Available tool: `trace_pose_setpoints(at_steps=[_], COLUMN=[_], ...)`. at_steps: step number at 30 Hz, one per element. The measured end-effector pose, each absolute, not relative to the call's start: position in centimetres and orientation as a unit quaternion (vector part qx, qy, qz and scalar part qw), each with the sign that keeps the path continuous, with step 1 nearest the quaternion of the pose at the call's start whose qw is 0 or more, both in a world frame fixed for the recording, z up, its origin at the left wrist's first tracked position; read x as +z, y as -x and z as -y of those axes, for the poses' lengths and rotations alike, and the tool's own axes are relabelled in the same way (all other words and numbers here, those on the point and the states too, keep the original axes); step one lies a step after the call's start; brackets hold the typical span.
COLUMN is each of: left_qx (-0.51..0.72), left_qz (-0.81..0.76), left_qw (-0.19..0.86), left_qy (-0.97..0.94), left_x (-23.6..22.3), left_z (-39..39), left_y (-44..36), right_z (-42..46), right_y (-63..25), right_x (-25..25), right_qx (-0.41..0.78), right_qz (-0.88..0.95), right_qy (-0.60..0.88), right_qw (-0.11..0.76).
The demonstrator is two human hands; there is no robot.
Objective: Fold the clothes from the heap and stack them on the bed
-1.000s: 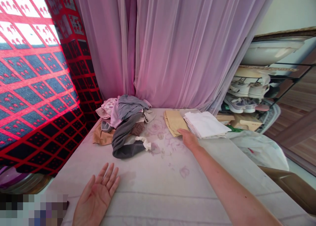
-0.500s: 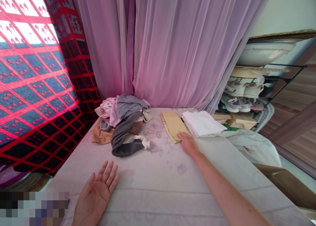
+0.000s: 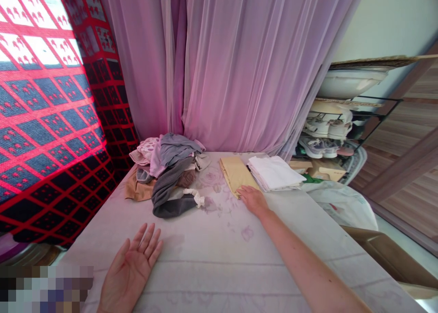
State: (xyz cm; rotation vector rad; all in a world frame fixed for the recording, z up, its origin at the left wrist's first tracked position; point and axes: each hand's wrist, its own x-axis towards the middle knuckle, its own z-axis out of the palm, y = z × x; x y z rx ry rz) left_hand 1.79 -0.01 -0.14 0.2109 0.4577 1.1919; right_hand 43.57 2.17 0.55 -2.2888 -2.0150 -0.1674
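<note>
The right hand [image 3: 252,201] lay flat and open, fingertips touching the near end of the folded tan cloth [image 3: 236,175], whose long axis ran away from it across the bed [image 3: 205,253], while the open left hand [image 3: 130,272] lay farther off, palm up

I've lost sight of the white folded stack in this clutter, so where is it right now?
In the head view, the white folded stack lies at the far right end of the mattress, directly right of the tan folded cloth, which the right hand touches.
</note>
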Motion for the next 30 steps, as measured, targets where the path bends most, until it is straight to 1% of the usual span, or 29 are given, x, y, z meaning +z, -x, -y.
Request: trace_pose_setpoints(at_steps=[4, 9, 15, 26, 30], left_qx=[0.563, 0.561, 0.565, 0.565, 0.561], left_qz=[-0.238, -0.234, -0.246, -0.263, -0.263], left_qw=[0.786, 0.787, 0.782, 0.774, 0.776], left_qy=[-0.098, -0.105, -0.094, -0.112, -0.114], left_x=[0.1, 0.2, 0.4, 0.4, 0.5], left_z=[0.0, 0.1, 0.3, 0.2, 0.2], left_y=[-2.0, -2.0, -2.1, -2.2, -2.2], right_z=[-2.1, -2.8, -3.4, -1.8, -0.7], right_y=[-43.3, -43.0, -42.0, -41.1, -39.8], right_x=[0.0, -0.2, -0.3, -0.7, -0.8], right_qx=[-0.065, -0.063, -0.066, -0.053, -0.044], right_qz=[0.661, 0.646, 0.648, 0.652, 0.617], right_qy=[0.745, 0.755, 0.749, 0.747, 0.78], right_qw=[0.061, 0.098, 0.121, 0.12, 0.092])
